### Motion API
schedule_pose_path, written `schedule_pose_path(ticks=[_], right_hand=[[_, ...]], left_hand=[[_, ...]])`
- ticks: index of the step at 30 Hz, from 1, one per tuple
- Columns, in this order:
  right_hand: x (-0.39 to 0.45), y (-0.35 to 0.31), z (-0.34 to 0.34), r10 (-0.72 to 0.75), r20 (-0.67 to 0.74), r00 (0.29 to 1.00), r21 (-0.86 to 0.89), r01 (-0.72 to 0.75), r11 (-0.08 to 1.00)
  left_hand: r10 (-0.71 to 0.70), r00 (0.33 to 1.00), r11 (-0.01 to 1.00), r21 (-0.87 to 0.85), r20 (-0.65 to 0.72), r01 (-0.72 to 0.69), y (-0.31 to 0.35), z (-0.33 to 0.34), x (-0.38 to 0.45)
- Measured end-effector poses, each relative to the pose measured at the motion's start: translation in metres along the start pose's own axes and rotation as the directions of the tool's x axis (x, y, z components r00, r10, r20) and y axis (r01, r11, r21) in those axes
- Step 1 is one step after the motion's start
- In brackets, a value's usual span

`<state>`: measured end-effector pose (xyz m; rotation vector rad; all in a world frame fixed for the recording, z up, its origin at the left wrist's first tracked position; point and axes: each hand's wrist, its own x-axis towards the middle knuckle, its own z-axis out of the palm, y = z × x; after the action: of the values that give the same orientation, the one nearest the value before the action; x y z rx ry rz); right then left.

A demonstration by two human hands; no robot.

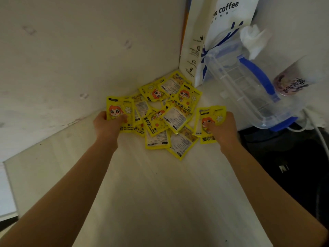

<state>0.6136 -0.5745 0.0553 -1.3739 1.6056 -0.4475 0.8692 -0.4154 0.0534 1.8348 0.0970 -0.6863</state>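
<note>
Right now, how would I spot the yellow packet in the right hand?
Find the white coffee bag standing in the wall corner; below it a heap of yellow packets lies on the table. The held packet sits off the heap's right edge, beside the clear plastic jug. Unlike its neighbours, it is pinched by the right hand over its cartoon face.

The heap of packets [165,114] lies on my desk [160,193], in the corner against the wall [71,59]. My left grip [108,124] holds 1 packet [118,111] at the heap's left edge. My right grip [223,129] holds a 2nd packet [210,118] at its right edge. Behind the heap stands a bag [219,32], with a jug [249,90] before it and a cup [292,84] further right.
</note>
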Motion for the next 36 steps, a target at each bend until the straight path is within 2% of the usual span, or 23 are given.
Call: schedule_pose_path(ticks=[4,6,11,19,26,31,36], right_hand=[[-0.014,0.005,-0.006,0.049,0.016,0.999,0.205,-0.051,0.977],[-0.019,0.004,-0.004,0.111,0.06,0.992,0.291,-0.124,0.949],[-0.023,-0.009,0.016,0.226,0.268,0.936,0.445,-0.329,0.833],[-0.012,-0.023,0.047,0.332,0.356,0.874,0.419,-0.467,0.779],[-0.003,-0.027,0.051,0.373,0.356,0.857,0.345,-0.491,0.8],[-0.004,-0.028,0.051,0.385,0.371,0.845,0.397,-0.52,0.756],[-0.006,-0.025,0.053,0.389,0.328,0.861,0.43,-0.503,0.75]], left_hand=[[0.006,1.0,0.999,-0.041,0.027,-0.005,-0.006,-0.006,-0.011],[0.004,0.999,0.999,-0.054,0.032,-0.002,-0.007,-0.004,-0.015],[0.023,0.995,0.999,-0.042,0.095,-0.019,-0.001,0.014,-0.02],[0.04,0.98,0.993,0.1,0.193,-0.061,0.006,0.044,-0.016],[0.062,0.98,0.978,0.184,0.191,-0.098,-0.004,0.05,-0.011],[0.048,0.975,0.97,0.221,0.219,-0.098,-0.009,0.051,-0.016],[0.047,0.962,0.962,0.248,0.268,-0.116,-0.013,0.041,-0.026]])
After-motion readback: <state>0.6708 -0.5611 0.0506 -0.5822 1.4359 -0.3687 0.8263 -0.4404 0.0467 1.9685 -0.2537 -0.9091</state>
